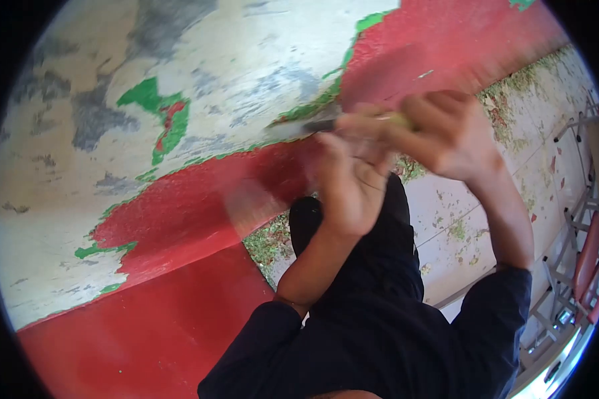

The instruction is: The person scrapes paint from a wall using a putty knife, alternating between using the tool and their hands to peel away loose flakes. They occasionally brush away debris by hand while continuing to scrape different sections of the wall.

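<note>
My right hand is closed round the yellowish handle of a scraper, whose dark neck and blade point left. My left hand is at the front part of the tool, just below the neck. Its thumb is raised and its fingers seem to curl round the tool, though motion blurs them. The blade lies against a painted wall, along the ragged border where red paint meets a bare whitish-grey area. Green paint shows along that border and in patches.
Paint flakes in green and red litter the foot of the wall and the pale tiled floor. A smooth red surface lies at lower left. Chairs with metal legs and red seats stand at the right.
</note>
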